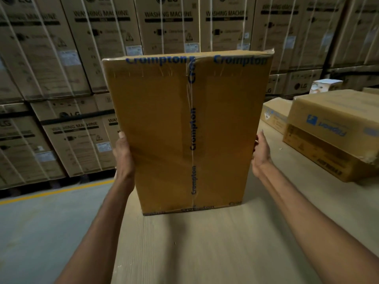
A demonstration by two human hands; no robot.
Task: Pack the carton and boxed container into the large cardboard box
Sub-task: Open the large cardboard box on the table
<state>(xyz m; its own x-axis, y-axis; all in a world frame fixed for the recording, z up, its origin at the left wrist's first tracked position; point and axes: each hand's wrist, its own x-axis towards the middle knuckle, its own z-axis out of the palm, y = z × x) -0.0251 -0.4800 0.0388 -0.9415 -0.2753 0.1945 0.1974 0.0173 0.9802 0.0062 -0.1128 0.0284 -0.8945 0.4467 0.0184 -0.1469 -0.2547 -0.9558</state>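
Big box (164,130): upright on the table (205,253), taped closed, contents hidden, between both hands.
Left hand (123,154): at its 9 o'clock, gripping the edge.
Right hand (260,154): at 3 o'clock, against its side; grip unclear.
Flat cartons (332,128): stacked at 2 o'clock.

A warehouse storeroom. Behind the tall Crompton-taped cardboard box (192,128), which stands upright on a pale work surface (205,242), rises a wall of stacked brown LG washing machine cartons (98,37), each bound with white straps (163,25) and bearing shipping labels. Left of the box and lower down, a grey concrete floor (51,222) carries a painted yellow line (53,192) along the foot of the stacks. Right of the box, more sealed cartons (336,128) lie on the same surface, with a small white box (326,85) behind them.
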